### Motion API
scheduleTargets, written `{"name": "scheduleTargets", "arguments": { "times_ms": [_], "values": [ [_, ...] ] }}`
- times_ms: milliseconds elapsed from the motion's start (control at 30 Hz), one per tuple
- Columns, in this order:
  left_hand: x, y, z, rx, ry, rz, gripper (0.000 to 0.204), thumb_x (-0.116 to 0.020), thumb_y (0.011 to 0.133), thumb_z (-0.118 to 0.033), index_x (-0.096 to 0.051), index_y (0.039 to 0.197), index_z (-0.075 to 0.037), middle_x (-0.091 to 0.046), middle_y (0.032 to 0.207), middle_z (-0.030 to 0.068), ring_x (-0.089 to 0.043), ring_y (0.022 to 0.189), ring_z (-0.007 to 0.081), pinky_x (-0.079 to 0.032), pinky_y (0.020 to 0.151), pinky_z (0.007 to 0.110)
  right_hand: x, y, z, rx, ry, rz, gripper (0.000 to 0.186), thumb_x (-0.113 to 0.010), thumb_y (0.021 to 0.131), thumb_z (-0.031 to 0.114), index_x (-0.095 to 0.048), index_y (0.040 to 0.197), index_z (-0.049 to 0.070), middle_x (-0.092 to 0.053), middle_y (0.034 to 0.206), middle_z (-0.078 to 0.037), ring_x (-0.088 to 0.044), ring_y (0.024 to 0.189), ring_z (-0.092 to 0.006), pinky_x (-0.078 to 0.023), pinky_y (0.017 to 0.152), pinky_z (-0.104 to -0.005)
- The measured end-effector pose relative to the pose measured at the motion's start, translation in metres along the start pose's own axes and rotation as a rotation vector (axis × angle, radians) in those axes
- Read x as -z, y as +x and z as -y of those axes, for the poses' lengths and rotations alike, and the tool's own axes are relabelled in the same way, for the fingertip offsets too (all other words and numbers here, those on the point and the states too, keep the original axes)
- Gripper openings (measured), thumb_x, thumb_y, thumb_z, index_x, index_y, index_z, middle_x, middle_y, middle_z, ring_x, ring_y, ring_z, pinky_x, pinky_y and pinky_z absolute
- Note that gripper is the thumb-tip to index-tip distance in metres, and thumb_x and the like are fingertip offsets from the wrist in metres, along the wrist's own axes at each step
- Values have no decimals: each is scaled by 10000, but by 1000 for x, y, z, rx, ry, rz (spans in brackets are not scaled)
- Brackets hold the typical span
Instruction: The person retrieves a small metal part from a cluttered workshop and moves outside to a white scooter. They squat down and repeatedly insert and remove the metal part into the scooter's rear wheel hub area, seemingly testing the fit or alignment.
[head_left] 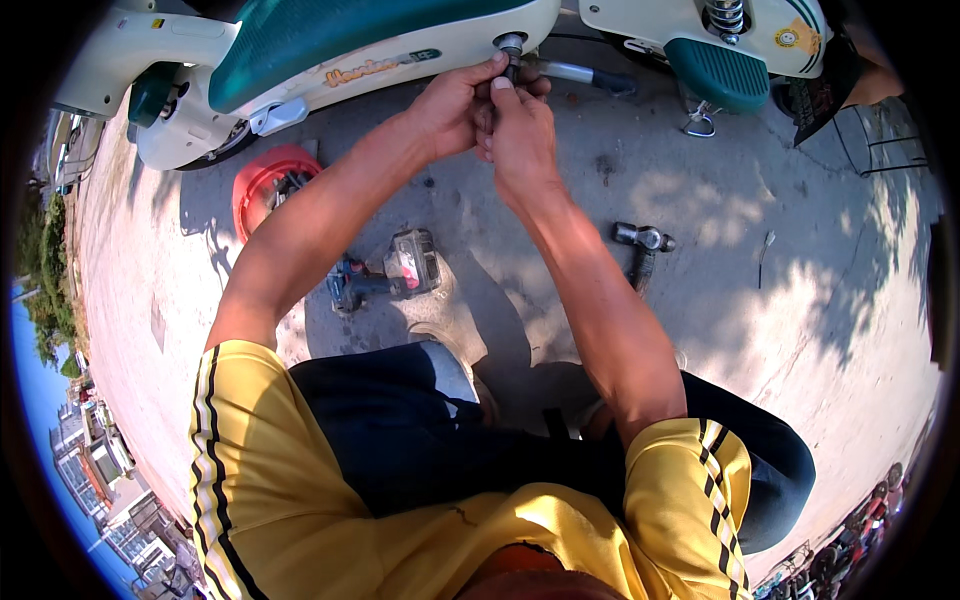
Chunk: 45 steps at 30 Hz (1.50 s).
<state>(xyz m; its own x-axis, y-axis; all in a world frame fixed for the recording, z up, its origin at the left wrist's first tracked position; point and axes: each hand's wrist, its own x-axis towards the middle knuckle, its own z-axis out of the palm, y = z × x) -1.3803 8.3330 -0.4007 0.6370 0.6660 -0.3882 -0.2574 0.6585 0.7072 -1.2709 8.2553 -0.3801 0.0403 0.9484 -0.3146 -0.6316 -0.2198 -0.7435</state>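
item: left hand [455,105], upper centre of the frame; fingers curled narrow, fingertips pinching a small metal fitting [511,45] at the lower edge of a cream scooter body [440,40]; whether the grip is firm cannot be told

item: right hand [520,135], just right of and touching the left hand; thumb and forefinger raised and closed on the same fitting from below

item: metal fitting, top centre, a short grey stud with a round head, standing out of the scooter panel; a grey tube [575,72] runs right from it

item: teal seat [330,35], upper left, above the cream panel

item: red round tray [262,185] on the concrete ground [800,300], left of centre, small parts in it

item: cordless power tool [385,275], centre, lying on its side between the forearms

item: hammer [643,245], right of centre, lying flat, well apart from both hands

item: second scooter part, upper right, with a teal footrest [715,72] and a coil spring [725,15]
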Motion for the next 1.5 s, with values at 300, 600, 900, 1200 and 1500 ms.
{"name": "scheduleTargets", "arguments": {
  "times_ms": [300, 600, 900, 1200, 1500],
  "values": [
    [-19, -9, -9, 23, 74, -40, 382, -583, 1033, -383, -650, 1166, -30, -734, 1132, 117, -592, 572, 102, -508, 471, 282, 15, 2, 4, -88, 194, 69, 330, -481, 1085, 274, -521, 821, 80, -472, 651, 1, -368, 475, -91, -284, 440, -282],
    [-47, -11, -2, -134, 278, -405, 402, -655, 997, -373, -693, 1033, 26, -734, 882, 101, -509, 509, 103, -391, 420, 290, 8, -4, 14, -77, 133, -46, 242, -485, 1093, 238, -522, 923, 71, -454, 704, 7, -353, 546, -92, -299, 492, -279],
    [-55, -23, -16, 43, 261, -353, 451, -606, 1018, -422, -719, 1017, 14, -641, 708, 47, -476, 473, 91, -380, 394, 253, 13, 4, 9, -222, 580, 71, 208, -423, 1110, 235, -492, 967, 101, -433, 699, 15, -366, 529, -87, -294, 479, -265],
    [-27, -15, -12, 46, 72, -110, 448, -575, 1037, -433, -643, 1214, -28, -730, 1101, 80, -548, 618, 62, -433, 457, 241, 13, 0, 11, -144, 276, 11, 258, -475, 1096, 266, -519, 933, 71, -490, 717, -15, -400, 529, -103, -319, 476, -276],
    [-50, -14, -15, 70, 183, -374, 387, -696, 975, -404, -679, 1040, -23, -661, 818, 37, -466, 497, 86, -370, 367, 272, 14, 0, 8, -138, 354, 101, 203, -461, 1099, 231, -509, 965, 87, -454, 736, 2, -380, 545, -87, -306, 482, -263]
  ]
}}
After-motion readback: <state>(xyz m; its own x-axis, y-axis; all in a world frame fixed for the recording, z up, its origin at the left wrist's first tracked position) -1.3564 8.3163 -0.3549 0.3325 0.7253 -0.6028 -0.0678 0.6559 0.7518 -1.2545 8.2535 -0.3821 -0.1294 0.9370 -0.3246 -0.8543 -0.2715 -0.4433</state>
